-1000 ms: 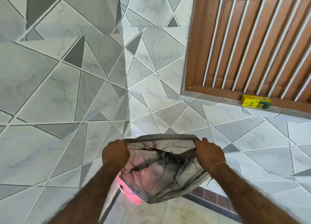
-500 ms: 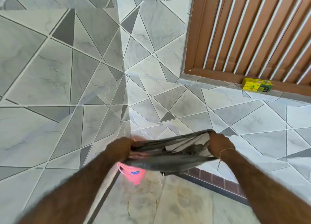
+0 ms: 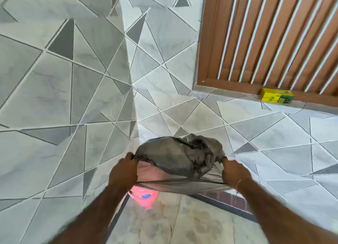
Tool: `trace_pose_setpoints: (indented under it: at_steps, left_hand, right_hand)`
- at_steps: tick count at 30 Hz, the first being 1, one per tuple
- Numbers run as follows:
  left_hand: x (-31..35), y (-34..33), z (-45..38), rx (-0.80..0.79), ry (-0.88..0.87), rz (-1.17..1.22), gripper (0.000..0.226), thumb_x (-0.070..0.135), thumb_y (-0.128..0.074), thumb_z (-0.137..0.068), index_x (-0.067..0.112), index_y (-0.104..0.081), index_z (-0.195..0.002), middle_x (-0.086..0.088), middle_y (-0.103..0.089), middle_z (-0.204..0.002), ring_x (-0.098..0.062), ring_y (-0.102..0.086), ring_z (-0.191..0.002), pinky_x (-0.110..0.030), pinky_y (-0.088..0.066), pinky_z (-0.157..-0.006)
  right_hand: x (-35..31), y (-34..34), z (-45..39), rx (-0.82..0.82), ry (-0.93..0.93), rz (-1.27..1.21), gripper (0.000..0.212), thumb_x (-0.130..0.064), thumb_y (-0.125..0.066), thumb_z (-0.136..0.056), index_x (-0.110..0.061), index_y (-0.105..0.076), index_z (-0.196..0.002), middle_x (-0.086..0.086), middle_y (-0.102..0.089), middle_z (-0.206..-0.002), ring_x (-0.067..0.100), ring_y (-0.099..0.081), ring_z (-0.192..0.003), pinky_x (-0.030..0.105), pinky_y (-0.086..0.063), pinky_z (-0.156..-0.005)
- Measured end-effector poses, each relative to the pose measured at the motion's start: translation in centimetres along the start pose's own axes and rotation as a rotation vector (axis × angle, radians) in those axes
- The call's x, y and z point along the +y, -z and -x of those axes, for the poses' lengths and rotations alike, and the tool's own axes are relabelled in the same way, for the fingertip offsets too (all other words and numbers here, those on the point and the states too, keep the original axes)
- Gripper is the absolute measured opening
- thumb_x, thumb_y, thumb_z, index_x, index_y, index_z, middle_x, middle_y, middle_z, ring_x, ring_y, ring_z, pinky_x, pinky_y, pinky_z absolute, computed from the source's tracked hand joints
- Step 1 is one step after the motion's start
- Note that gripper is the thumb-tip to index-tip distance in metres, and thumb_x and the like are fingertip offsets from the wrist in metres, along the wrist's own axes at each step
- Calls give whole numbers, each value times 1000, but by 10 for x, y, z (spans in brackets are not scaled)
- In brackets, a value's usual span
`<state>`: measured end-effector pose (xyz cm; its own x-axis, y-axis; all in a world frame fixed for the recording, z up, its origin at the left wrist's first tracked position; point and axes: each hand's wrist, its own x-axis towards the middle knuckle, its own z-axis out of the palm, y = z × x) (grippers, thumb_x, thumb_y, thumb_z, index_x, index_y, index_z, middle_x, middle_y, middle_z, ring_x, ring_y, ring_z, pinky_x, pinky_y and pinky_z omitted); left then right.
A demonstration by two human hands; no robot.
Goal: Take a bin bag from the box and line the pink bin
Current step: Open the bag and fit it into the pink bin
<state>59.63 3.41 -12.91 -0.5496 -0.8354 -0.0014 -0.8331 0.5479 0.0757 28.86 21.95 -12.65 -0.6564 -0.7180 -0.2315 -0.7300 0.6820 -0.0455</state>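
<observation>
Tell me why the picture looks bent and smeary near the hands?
Head view: the wide-angle lens bows the tile lines and the slatted door; motion blur smears both forearms, the left hand, the right hand and the grey bag. The pink bin glows overexposed. The yellow box stays fairly sharp.

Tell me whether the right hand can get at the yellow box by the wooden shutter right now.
Probably not. The right hand is clenched on the grey bin bag, and the yellow box sits well beyond it against the wooden shutter; nothing blocks the way.
</observation>
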Motion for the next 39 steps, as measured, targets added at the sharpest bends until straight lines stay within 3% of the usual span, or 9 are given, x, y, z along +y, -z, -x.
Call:
trace_pose_setpoints:
  at_steps: [8,14,15,17,19,24,30,36,39]
  left_hand:
    - [27,51,-30,56,328,483,40,31,-50,-86,10,-54,-120,-25,-63,-119,-42,-61,-109,-41,-49,-90]
    - [43,77,-36,503,256,313,32,32,-49,-90,4,-61,-100,-25,-67,-98,-46,-66,-91,-45,-52,-76]
    - [42,58,-28,344,140,125,32,34,-51,-90,5,-62,-101,-22,-68,-100,-43,-67,-92,-45,-53,-77]
    - [37,15,-8,-126,-26,-153,38,36,-55,-89,11,-59,-117,-13,-66,-116,-36,-65,-108,-41,-54,-89]
    - [29,-6,-7,-350,-7,-184,42,26,-53,-88,17,-50,-129,-7,-60,-129,-28,-60,-119,-39,-50,-96]
    - [29,13,-36,-319,112,-15,52,29,-55,-83,22,-49,-134,-5,-59,-133,-26,-59,-122,-40,-50,-98]
    - [51,16,-53,-126,339,295,64,43,-71,-65,20,-54,-122,-11,-68,-115,-34,-66,-104,-38,-54,-85]
    - [74,-2,-36,-117,293,-120,33,29,-60,-83,21,-61,-115,1,-69,-111,-24,-69,-101,-33,-53,-82]
    - [62,-17,-29,-132,374,-106,33,23,-55,-85,21,-59,-118,1,-67,-113,-24,-68,-104,-34,-53,-83]
  right_hand:
    - [-16,35,-18,97,8,-226,45,-37,-57,-87,-7,-55,-120,23,-66,-119,39,-63,-109,40,-51,-88]
    - [-29,74,-29,730,21,-407,31,-27,-57,-90,-1,-64,-103,26,-66,-103,45,-66,-91,44,-53,-77]
    - [-25,60,-32,569,37,-326,26,-21,-56,-88,-2,-65,-103,25,-67,-104,44,-67,-92,42,-52,-76]
    - [-13,17,-39,-41,24,-144,25,-15,-57,-82,-8,-62,-106,18,-68,-112,36,-67,-104,33,-49,-75]
    - [1,-5,-39,-237,35,-21,31,-16,-55,-83,-12,-58,-114,14,-68,-118,30,-66,-109,28,-50,-78]
    - [21,5,-50,-144,40,-153,51,-23,-53,-85,-10,-48,-134,17,-64,-126,33,-62,-115,32,-50,-90]
    - [19,16,-67,57,21,-309,33,-28,-50,-90,-7,-61,-113,23,-69,-111,41,-65,-104,39,-51,-86]
    - [28,11,-72,-6,83,-213,65,-48,-74,-65,-19,-53,-118,11,-65,-114,35,-66,-104,39,-54,-86]
    - [28,-6,-75,-28,214,19,54,-40,-67,-74,-22,-47,-121,9,-58,-112,35,-66,-102,42,-53,-85]
